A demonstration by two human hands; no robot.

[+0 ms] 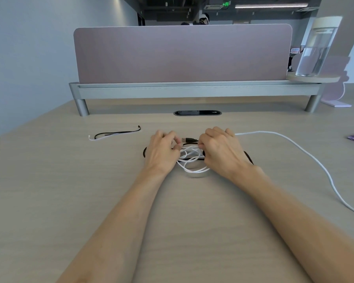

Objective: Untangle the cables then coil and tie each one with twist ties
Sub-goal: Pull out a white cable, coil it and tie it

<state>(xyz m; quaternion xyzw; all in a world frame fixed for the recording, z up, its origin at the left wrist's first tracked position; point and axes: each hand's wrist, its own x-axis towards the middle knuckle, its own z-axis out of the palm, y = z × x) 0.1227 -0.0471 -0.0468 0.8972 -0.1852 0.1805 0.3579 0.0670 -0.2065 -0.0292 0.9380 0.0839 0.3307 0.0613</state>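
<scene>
Two twist ties (117, 133), one black and one white, are lying on the bench (49, 190), left of the cable port (197, 112) and a little nearer the person. They are thin wire strips that will bend and hold a twist, and they are lying untouched.

Nearer than the port and just to its left, the left hand (164, 148) is resting on the tangle. Its fingers (177, 140) are curled, with the tips among the white loops. Whether they are pinching a strand I cannot tell.

Directly in front of the port, the white cable (190, 160) is sitting in loose overlapping loops, with the black cable (249, 157) circling round and under them. Both are looking light, limp and smooth. They are likely to slide and spring open, so each should be taken at an end and fed out, not pulled from the middle of a loop. The black cable's USB plug (186, 140), the one stiff part, is pointing left between the two hands.

Just right of the port's line, the right hand (219, 148) is curling its fingers (201, 142) and pinching the black cable directly behind that plug.

Farther right of the port, the white cable's free length is trailing across the bench and off the near right edge.
</scene>
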